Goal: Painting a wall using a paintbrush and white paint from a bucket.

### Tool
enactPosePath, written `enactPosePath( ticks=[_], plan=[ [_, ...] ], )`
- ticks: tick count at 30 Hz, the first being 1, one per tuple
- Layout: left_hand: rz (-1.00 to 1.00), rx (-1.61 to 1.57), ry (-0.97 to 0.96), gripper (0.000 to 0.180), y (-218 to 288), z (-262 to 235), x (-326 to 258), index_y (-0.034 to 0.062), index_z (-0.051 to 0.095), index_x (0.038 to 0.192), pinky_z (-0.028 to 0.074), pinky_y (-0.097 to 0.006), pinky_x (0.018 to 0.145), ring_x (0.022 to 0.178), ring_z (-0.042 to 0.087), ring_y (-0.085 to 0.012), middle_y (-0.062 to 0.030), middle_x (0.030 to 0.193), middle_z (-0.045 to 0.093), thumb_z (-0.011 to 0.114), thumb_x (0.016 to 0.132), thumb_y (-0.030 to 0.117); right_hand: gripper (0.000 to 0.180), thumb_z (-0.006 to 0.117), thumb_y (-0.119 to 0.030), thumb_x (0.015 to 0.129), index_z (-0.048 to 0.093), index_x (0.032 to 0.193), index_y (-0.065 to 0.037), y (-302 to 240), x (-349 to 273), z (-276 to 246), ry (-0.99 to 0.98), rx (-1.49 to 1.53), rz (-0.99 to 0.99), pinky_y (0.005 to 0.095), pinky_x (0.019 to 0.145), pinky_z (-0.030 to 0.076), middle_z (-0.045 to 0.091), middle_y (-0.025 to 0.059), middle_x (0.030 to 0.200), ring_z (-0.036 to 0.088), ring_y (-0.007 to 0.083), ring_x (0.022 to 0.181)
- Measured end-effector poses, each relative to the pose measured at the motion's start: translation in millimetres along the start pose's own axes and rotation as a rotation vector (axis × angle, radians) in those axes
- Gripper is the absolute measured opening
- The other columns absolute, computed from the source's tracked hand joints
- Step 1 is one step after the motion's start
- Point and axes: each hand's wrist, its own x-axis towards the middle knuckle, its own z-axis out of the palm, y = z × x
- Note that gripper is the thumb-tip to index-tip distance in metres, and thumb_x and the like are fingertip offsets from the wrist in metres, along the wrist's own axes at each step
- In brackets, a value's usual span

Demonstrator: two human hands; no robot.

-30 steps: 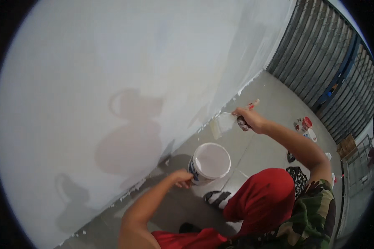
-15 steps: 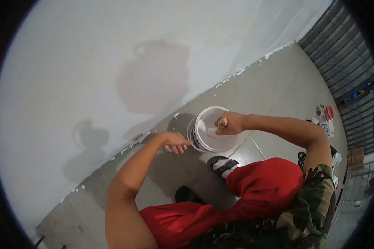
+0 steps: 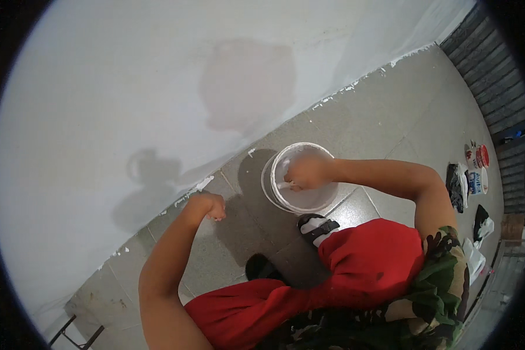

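A white bucket (image 3: 309,209) with a pale lining of what looks like white paint stands on the floor in front of me. My right hand (image 3: 307,171) reaches into its mouth, blurred by motion, its fingers closed round a pale-handled tool (image 3: 286,185) whose far end is hidden. My left hand (image 3: 212,206) hangs in the air left of the bucket, apart from it. The wrist is bent and the fingers are curled in, with nothing seen in them.
A white wall (image 3: 128,87) runs along the left, with white flecks at its foot. My sandalled foot (image 3: 318,228) is close to the bucket. At the far right are a white tub (image 3: 478,181), a red-lidded container (image 3: 482,156) and bags (image 3: 457,188). A dark metal frame (image 3: 76,333) stands lower left.
My left hand has drawn away from the bucket's rim to the left, and its fingers have curled in. The right hand has shifted slightly left within the bucket's mouth. The view has turned a little.
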Motion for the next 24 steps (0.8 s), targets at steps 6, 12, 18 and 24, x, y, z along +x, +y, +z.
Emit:
enactPosePath(
  ticks=[6, 12, 18, 24],
  plan=[
    [0.009, 0.242, -0.001, 0.028, 29.7, -14.3, 2.7, 0.0123, 0.071, 0.097, 0.051, -0.041, 0.078, 0.091, 0.065, -0.0310, -0.0124, 0.097, 0.070, 0.060, 0.074, 0.021, 0.022, 0.063, -0.025, 0.079, 0.066, 0.089, -0.006, -0.5, 3.0, 7.1, -0.017, 0.013, 0.124, 0.0483, 0.075, 0.051, 0.067, 0.0173, 0.085, 0.065, 0.0375, 0.086],
    [0.105, 0.186, 0.131, 0.030, 51.7, -26.0, -0.8, -0.0015, 0.068, 0.091, 0.050, -0.044, 0.073, 0.086, 0.065, -0.0334, -0.0192, 0.091, 0.069, 0.055, 0.070, 0.014, 0.021, 0.062, -0.026, 0.081, 0.067, 0.087, -0.006, -4.9, 3.4, 9.4, 0.012, 0.148, 0.244, 0.0490, 0.081, 0.049, 0.067, 0.0194, 0.090, 0.065, 0.0389, 0.089],
    [0.067, 0.158, 0.154, 0.032, 66.5, -29.5, -19.7, -0.0024, 0.069, 0.094, 0.051, -0.042, 0.079, 0.093, 0.065, -0.0358, -0.0218, 0.100, 0.068, 0.054, 0.073, 0.015, 0.024, 0.062, -0.029, 0.083, 0.068, 0.088, -0.006, -14.0, -1.1, 11.6, 0.055, 0.168, 0.388, 0.0491, 0.082, 0.050, 0.067, 0.0197, 0.091, 0.064, 0.0403, 0.090],
    [0.015, 0.161, 0.089, 0.035, 64.9, -25.3, -33.4, -0.0019, 0.068, 0.100, 0.050, -0.043, 0.082, 0.098, 0.064, -0.0359, -0.0219, 0.106, 0.067, 0.055, 0.075, 0.019, 0.029, 0.062, -0.033, 0.081, 0.067, 0.087, -0.005, -17.5, 1.5, 5.1, 0.062, 0.205, 0.439, 0.0482, 0.079, 0.051, 0.067, 0.0211, 0.089, 0.064, 0.0403, 0.089]
  ],
)
